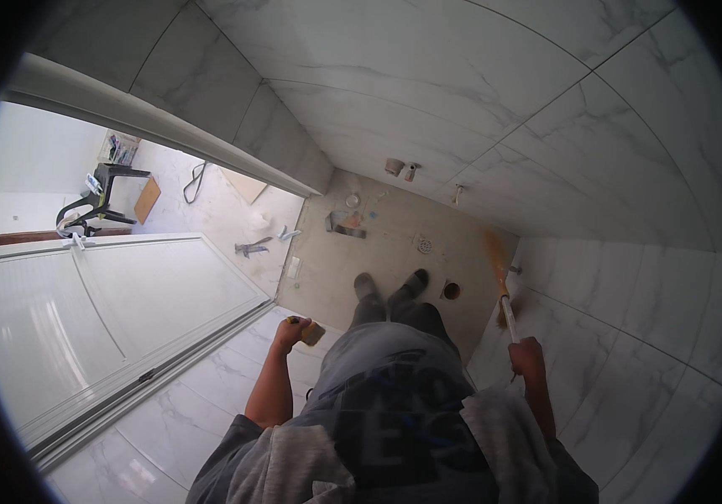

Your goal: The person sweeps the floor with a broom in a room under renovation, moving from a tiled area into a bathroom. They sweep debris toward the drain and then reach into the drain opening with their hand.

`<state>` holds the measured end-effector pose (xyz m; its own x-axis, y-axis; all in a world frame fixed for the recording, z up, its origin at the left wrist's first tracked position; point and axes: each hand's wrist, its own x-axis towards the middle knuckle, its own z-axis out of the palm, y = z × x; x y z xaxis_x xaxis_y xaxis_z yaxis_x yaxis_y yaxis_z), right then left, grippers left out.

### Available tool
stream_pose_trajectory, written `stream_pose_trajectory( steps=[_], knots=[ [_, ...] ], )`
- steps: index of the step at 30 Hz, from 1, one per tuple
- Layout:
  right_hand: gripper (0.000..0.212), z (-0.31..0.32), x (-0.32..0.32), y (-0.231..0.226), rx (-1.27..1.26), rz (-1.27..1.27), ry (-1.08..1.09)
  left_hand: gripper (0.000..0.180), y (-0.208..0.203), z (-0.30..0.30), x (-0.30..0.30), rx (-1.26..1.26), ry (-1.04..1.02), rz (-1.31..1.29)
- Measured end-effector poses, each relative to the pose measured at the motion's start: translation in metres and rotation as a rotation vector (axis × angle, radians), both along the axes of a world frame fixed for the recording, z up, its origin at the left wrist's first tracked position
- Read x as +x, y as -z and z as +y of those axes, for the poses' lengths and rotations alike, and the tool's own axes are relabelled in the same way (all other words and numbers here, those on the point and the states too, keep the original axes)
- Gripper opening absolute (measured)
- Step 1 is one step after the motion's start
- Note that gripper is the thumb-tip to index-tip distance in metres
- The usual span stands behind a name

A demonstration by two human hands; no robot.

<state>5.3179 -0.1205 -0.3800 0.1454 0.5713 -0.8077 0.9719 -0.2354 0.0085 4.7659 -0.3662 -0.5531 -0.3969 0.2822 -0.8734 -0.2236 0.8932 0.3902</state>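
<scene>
My left hand (pixel 290 330) is closed round the handle of a flat paintbrush (pixel 314 334); its broad yellowish bristles point away to the right. In my right hand (pixel 526 356) is the pale handle of a broom (pixel 508 315). The broom's orange head (pixel 496 250) is raised toward the far right wall and blurred by motion. A dark brown smudge beside the handle is too unclear to name. My feet, in dark shoes, stand on the floor between the two hands.
Marbled tile walls (pixel 504 92) enclose a dusty floor (pixel 327 286) with a round drain (pixel 423 244) and an open pipe hole (pixel 451 290). Pipe fittings (pixel 395 167) jut from the far wall. A white door (pixel 126 311) stands at left; tools (pixel 253 247) and a dark chair (pixel 102 197) lie beyond the doorway.
</scene>
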Motion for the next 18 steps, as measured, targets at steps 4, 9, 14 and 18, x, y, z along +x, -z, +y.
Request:
stream_pose_trajectory(
  steps=[4, 9, 14, 18],
  knots=[
    [0.028, 0.054, -0.032, 0.119, 0.037, 0.065, 0.513, 0.025, -0.015, -0.019, 0.001, -0.025, -0.048, 0.015],
    [0.041, 0.099, -0.121, 0.217, 0.199, 0.163, 0.020, 0.023, -0.045, -0.069, 0.009, -0.047, -0.176, 0.010],
    [0.026, 0.117, -0.224, 0.226, 0.066, 0.222, -0.190, 0.022, -0.059, -0.118, 0.037, -0.135, -0.243, 0.008],
    [0.026, 0.109, -0.266, 0.213, 0.034, 0.279, -0.412, 0.023, -0.049, -0.142, 0.059, -0.201, -0.257, -0.064]
  ],
)
